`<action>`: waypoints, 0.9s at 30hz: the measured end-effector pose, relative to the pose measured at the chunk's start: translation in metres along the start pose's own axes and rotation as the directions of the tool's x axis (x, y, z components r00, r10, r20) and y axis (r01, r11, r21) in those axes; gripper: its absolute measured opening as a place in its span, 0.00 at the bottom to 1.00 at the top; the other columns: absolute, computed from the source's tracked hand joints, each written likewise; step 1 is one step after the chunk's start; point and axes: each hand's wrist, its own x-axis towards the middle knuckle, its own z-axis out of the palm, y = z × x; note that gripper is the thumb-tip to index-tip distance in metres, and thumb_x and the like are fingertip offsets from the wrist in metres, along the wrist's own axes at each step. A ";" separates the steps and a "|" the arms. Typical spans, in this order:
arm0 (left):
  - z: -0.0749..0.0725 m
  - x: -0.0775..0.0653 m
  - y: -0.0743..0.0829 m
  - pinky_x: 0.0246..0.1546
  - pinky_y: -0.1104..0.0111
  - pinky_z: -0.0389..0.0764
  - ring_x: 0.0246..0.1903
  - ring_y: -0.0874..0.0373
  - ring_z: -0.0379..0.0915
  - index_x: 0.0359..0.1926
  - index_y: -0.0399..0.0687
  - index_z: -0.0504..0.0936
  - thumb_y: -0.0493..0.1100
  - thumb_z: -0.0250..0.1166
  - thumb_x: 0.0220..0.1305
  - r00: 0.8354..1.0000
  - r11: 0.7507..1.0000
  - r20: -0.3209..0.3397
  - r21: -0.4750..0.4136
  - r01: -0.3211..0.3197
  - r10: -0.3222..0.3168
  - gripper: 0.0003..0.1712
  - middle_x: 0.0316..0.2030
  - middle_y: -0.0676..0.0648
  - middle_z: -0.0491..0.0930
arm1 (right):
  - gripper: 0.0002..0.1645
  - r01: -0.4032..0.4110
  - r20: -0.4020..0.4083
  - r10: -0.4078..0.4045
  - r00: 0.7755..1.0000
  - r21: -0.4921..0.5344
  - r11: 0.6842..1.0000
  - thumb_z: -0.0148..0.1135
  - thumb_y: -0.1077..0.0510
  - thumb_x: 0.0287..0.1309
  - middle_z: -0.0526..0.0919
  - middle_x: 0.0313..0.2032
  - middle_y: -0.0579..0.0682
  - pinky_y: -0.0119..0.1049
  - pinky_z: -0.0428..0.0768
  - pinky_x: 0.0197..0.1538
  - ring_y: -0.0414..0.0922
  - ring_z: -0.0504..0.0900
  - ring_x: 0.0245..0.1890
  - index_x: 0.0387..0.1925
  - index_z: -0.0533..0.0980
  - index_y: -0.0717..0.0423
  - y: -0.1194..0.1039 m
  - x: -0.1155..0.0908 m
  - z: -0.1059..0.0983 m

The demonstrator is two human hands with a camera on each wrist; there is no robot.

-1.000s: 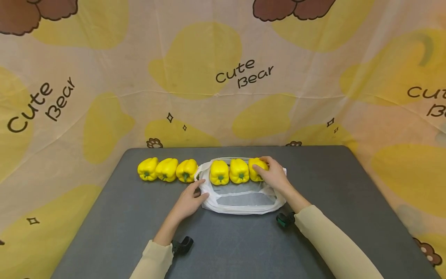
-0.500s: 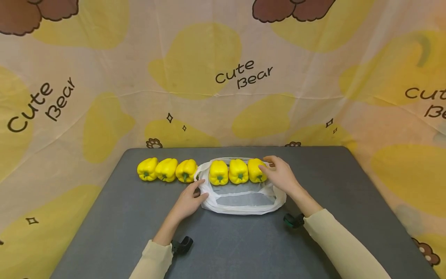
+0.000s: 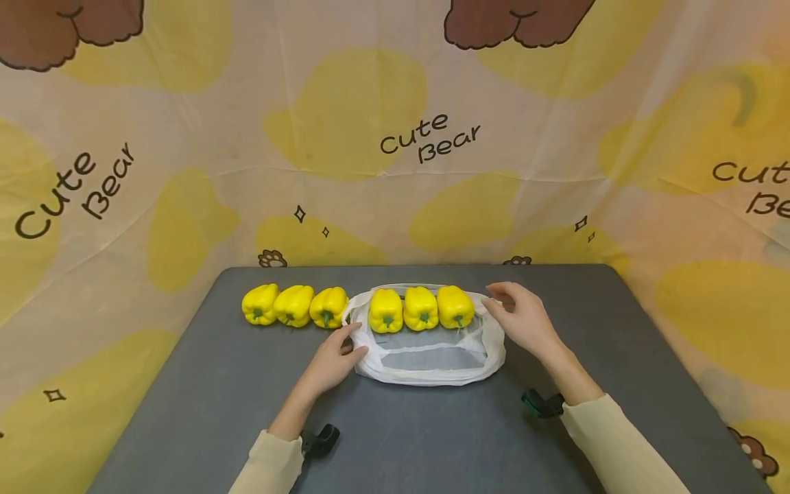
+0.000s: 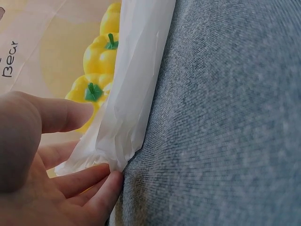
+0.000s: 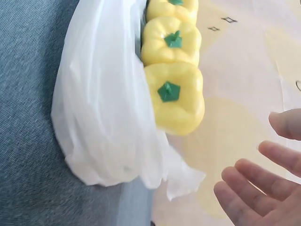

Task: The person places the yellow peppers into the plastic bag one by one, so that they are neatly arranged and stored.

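Where the cream sleeves enter: left sleeve [image 3: 269,460] from the bottom edge, leaning inward; right sleeve [image 3: 617,446] from lower right, slanting up and left.
Wrist devices: one black unit at each wrist, left unit [image 3: 321,440] and right unit [image 3: 543,403], on the inner sides.
Left hand [image 3: 330,360]: angled up and right to the bag's left rim; thumb apart from the fingers, narrow gap between. Several fingertips touch the film; whether they pinch it, cannot tell.
Right hand [image 3: 524,319]: just beyond the bag's right side, pointing up and left. Fingers wide and nearly straight, thumb set off, nothing held; the right wrist view shows it apart from film and fruit.
White plastic bag [image 3: 426,376]: centred between the hands, mouth spread to an oval, rim crumpled.
Yellow bell peppers, bag group [image 3: 422,307]: three in a row along the far side of the mouth, within the rim's outline, green stems toward the near edge.
Yellow bell peppers, left group [image 3: 294,305]: three on the grey table [image 3: 420,439], side by side, the rightmost just beside the bag.
Backdrop cloth [image 3: 345,243]: pink with yellow patches, sparkles, paw prints.
Lettering [image 3: 431,138]: "Cute Bear" reads at centre and again at left; the right-hand copy is cut by the frame.
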 end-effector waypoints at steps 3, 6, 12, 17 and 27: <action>0.000 -0.001 -0.001 0.61 0.49 0.76 0.64 0.37 0.71 0.73 0.43 0.69 0.43 0.65 0.71 1.000 1.000 -0.003 -0.007 0.005 -0.005 0.32 0.72 0.32 0.63 | 0.26 0.015 -0.036 -0.015 0.999 -0.007 1.000 0.62 0.51 0.71 0.79 0.57 0.64 0.60 0.77 0.59 0.62 0.77 0.58 0.60 0.76 0.65 0.006 -0.004 -0.001; -0.001 -0.001 0.000 0.61 0.49 0.76 0.63 0.36 0.72 0.72 0.42 0.69 0.43 0.65 0.71 1.000 1.000 -0.007 -0.008 -0.003 0.003 0.32 0.71 0.32 0.64 | 0.25 0.023 -0.047 -0.024 0.999 -0.021 1.000 0.62 0.52 0.70 0.77 0.58 0.64 0.62 0.75 0.60 0.63 0.75 0.60 0.60 0.76 0.65 0.012 -0.008 -0.002; -0.001 -0.002 0.001 0.61 0.49 0.76 0.63 0.37 0.72 0.72 0.42 0.69 0.43 0.64 0.71 1.000 1.000 -0.010 -0.003 -0.001 0.001 0.31 0.70 0.32 0.65 | 0.26 -0.011 -0.016 0.011 1.000 -0.003 1.000 0.64 0.52 0.69 0.72 0.64 0.64 0.63 0.73 0.62 0.63 0.70 0.65 0.62 0.76 0.62 0.028 -0.016 0.004; -0.002 -0.002 0.002 0.61 0.49 0.76 0.63 0.37 0.72 0.72 0.43 0.69 0.43 0.64 0.71 1.000 1.000 -0.021 -0.006 0.002 -0.002 0.32 0.71 0.33 0.65 | 0.29 -0.052 0.041 0.050 0.998 0.046 0.998 0.64 0.51 0.69 0.65 0.69 0.67 0.63 0.75 0.61 0.65 0.66 0.67 0.65 0.74 0.62 0.037 -0.020 0.011; -0.002 -0.001 0.002 0.60 0.49 0.77 0.63 0.38 0.73 0.72 0.44 0.70 0.43 0.64 0.71 1.000 1.000 -0.024 -0.005 0.001 -0.001 0.31 0.71 0.33 0.65 | 0.32 -0.064 0.116 0.058 0.992 0.054 0.996 0.67 0.50 0.67 0.67 0.68 0.68 0.63 0.76 0.60 0.68 0.76 0.59 0.67 0.73 0.60 0.047 -0.021 0.024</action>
